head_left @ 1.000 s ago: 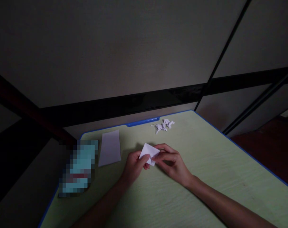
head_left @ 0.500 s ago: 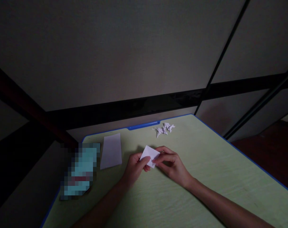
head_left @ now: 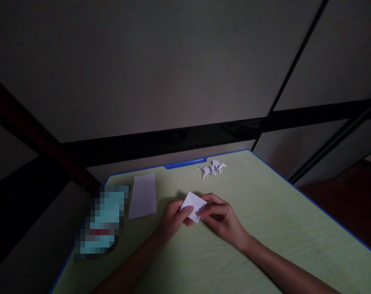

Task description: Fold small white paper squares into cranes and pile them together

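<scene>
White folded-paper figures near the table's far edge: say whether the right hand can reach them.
Probably yes: nothing visible stands between the right hand and the white folded-paper figures, though it touches a white paper square.

- So our table [head_left: 283, 224] is pale green with a faint streaky grain, and it's got blue trim [head_left: 320, 208] running round the edges we can see.
- There's a blue molded strip [head_left: 185, 163] set into the far edge.
- Over on the left we've got a white paper rectangle [head_left: 143, 196] lying flat.
- Just beside it, at the left edge, sits a turquoise item [head_left: 105, 216], too pixelated for us to make out.
- Small folded white papers [head_left: 207, 170] are bunched near the far edge, right of the strip.
</scene>
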Available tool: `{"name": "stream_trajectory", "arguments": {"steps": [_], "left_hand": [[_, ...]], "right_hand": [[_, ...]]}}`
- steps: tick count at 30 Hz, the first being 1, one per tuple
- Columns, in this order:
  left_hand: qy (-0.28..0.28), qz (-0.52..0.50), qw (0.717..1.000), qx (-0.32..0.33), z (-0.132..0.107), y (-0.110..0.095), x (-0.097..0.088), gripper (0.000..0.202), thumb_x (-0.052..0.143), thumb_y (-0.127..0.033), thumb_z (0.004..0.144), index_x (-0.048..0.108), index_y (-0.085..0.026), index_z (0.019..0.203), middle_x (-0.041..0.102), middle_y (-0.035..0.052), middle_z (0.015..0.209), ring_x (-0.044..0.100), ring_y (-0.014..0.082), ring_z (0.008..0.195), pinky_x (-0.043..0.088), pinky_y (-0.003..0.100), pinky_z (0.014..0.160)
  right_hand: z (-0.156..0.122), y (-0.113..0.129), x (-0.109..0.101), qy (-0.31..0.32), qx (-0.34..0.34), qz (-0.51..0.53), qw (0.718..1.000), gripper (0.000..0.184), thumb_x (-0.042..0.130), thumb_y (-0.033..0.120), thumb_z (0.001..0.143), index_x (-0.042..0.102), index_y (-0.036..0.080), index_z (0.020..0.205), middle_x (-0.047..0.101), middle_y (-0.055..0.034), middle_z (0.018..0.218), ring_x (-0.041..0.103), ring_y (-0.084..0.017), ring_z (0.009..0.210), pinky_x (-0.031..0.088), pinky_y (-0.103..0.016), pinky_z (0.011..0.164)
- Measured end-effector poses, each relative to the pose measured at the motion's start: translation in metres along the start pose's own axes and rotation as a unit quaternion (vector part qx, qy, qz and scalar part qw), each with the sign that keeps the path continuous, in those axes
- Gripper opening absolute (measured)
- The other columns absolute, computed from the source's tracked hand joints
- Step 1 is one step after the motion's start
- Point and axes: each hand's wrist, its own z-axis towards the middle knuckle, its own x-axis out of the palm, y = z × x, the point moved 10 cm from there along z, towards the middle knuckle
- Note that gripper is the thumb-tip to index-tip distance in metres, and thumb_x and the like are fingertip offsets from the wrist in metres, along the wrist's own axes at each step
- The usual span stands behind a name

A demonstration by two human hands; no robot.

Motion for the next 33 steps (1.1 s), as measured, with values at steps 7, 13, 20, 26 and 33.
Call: {"name": "stream_trajectory", "arguments": {"steps": [7, 13, 20, 26, 33], "left_hand": [[0.015, 0.005, 1.0, -0.013, 0.0, 0.0, 0.004, 0.026, 0.055, -0.035, 0.06, 0.054, -0.01, 0.053, 0.049, -0.0015, 0.039, 0.042, 0.0073, 0.036, 0.033, 0.019, 0.037], [0.012, 0.019, 1.0, 0.004, -0.002, -0.002, 0.003, 0.026, 0.054, -0.034, 0.063, 0.053, -0.01, 0.053, 0.049, -0.0021, 0.041, 0.041, 0.0068, 0.038, 0.032, 0.018, 0.039], [0.006, 0.033, 0.999, 0.004, -0.003, -0.004, 0.002, 0.024, 0.055, -0.032, 0.063, 0.053, -0.011, 0.05, 0.048, -0.0027, 0.039, 0.041, 0.0073, 0.037, 0.031, 0.018, 0.038], [0.024, 0.039, 0.999, -0.003, -0.002, -0.003, 0.004, 0.021, 0.055, -0.029, 0.062, 0.054, -0.011, 0.051, 0.051, -0.0012, 0.041, 0.043, 0.0084, 0.038, 0.033, 0.019, 0.039], [0.008, 0.056, 0.998, -0.005, -0.004, -0.006, 0.002, 0.014, 0.057, -0.024, 0.059, 0.056, -0.011, 0.053, 0.05, -0.0021, 0.041, 0.043, 0.0083, 0.038, 0.032, 0.019, 0.039]], "right_hand": [[0.002, 0.002, 0.004, 0.018, 0.001, 0.008, 1.0, 0.009, 0.056, 0.017, 0.071, 0.064, 0.019, 0.07, 0.053, -0.0057, 0.088, 0.054, -0.014, 0.078, 0.044, -0.025, 0.066], [0.002, -0.003, 0.002, 0.009, 0.016, 0.011, 1.0, 0.008, 0.058, 0.017, 0.069, 0.065, 0.02, 0.069, 0.053, -0.0059, 0.089, 0.054, -0.015, 0.078, 0.044, -0.027, 0.066], [0.0, -0.006, 0.004, 0.018, 0.029, 0.045, 0.998, 0.008, 0.059, 0.016, 0.068, 0.066, 0.02, 0.068, 0.053, -0.0058, 0.091, 0.055, -0.015, 0.077, 0.044, -0.028, 0.066], [0.0, -0.007, 0.008, 0.032, 0.034, 0.062, 0.997, 0.008, 0.059, 0.017, 0.068, 0.066, 0.02, 0.068, 0.052, -0.0051, 0.091, 0.055, -0.014, 0.076, 0.045, -0.026, 0.065], [-0.001, -0.008, 0.011, 0.041, 0.054, 0.079, 0.995, 0.006, 0.059, 0.019, 0.068, 0.064, 0.018, 0.064, 0.05, -0.0055, 0.092, 0.053, -0.014, 0.077, 0.043, -0.026, 0.064]]}}
